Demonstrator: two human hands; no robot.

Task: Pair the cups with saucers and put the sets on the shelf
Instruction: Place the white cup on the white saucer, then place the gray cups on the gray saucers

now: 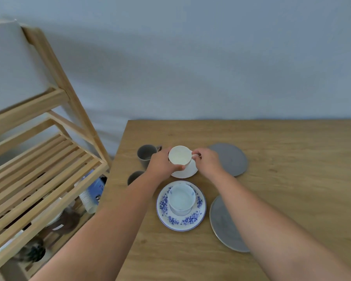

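white cup, blue-flowered saucer, grey saucers

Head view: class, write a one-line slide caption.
Both hands, left and right, hold a white cup over its saucer; a floral set waits nearby.

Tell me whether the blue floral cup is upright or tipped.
Upright: the blue floral cup shows its round open mouth facing up, standing centred on the blue floral saucer.

Both hands hold white cup over white saucer; table beneath
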